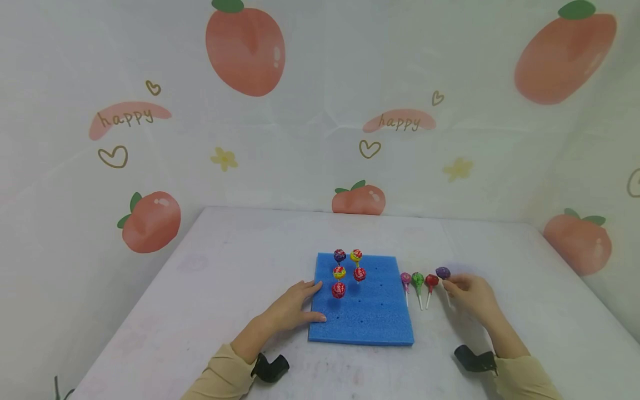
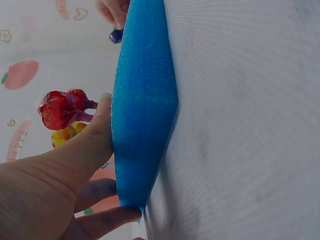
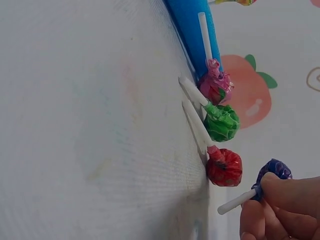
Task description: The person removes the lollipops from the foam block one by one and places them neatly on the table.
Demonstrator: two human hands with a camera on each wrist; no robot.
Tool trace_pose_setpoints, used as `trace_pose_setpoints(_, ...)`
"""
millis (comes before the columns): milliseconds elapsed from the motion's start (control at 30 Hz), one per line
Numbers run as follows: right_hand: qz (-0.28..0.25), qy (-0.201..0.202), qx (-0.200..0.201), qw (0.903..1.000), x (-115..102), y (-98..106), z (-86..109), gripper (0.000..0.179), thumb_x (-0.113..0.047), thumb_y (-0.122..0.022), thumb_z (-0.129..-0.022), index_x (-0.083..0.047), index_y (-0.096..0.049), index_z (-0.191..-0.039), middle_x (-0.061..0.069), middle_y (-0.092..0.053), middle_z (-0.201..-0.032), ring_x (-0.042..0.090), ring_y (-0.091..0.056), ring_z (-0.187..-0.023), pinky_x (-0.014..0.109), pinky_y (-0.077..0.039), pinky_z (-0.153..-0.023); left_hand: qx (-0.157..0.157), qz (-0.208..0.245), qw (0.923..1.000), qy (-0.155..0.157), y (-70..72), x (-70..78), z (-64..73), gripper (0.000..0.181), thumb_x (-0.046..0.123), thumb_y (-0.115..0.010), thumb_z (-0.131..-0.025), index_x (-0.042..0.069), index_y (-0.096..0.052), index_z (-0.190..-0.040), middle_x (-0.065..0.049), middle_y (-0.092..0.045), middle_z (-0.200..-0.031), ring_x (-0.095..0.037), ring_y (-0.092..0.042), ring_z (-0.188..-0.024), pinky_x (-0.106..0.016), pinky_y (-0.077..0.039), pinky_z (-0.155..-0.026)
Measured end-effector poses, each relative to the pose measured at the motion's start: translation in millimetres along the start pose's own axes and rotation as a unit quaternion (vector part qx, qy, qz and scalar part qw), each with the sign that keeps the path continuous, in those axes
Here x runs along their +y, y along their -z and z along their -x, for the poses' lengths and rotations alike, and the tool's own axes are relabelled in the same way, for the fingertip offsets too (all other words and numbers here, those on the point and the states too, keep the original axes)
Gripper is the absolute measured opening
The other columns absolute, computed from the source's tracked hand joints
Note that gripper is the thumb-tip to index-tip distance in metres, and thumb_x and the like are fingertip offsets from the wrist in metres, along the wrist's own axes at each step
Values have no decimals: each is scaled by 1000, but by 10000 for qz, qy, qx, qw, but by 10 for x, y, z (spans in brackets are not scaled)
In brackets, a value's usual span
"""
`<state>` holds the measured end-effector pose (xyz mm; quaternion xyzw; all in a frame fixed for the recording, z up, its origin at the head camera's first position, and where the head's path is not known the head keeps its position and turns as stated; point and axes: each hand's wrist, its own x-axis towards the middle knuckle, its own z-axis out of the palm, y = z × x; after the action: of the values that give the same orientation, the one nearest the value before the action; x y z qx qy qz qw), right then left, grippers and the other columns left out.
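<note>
My right hand (image 1: 470,293) pinches a purple-wrapped lollipop (image 3: 274,172) just below its candy, the white stick pointing out past the fingers. On the left edge of a blue foam board (image 1: 377,328) rests my left hand (image 1: 292,305), thumb and fingers spread along the side. Several lollipops stand upright in the board's left and middle columns, among them a dark purple one (image 1: 339,255), a yellow-and-red one (image 1: 356,255) and a red one (image 1: 338,290). Beside the board's right edge lie a pink lollipop (image 3: 216,86), a green lollipop (image 3: 222,122) and a red lollipop (image 3: 225,166).
Small holes dot the foam board's right and lower parts. The board lies on a white table (image 1: 225,244). Black wrist devices (image 1: 270,369) sit at both cuffs. Behind the table hangs a pale cloth (image 1: 300,144) printed with fruit and hearts.
</note>
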<state>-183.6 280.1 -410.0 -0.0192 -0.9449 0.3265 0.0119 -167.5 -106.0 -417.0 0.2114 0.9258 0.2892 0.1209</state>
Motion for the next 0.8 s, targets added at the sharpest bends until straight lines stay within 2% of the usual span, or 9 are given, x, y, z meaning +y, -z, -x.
trace_pose_setpoints(333,80,-99,-46,9999,15,21,1,32,-17,-61,-88,12,-65,-100,20,-70,-83,19,-63,-73,26,-47,-62,1,-6,10000,-10,5,10,10,77,37,-70,-81,1,-39,-140,-22,-39,-146,-44,-29,-138,-56,-29,-110)
trace_pose_setpoints(800,127,-372,-296,9988,58,51,-23,35,-22,-61,-89,11,-65,-98,22,-69,-88,24,-63,-79,28,-48,-61,36,-60,10000,0,-3,2,3,77,39,-70,-81,1,-39,-141,-21,-39,-145,-43,-30,-137,-56,-30,-110)
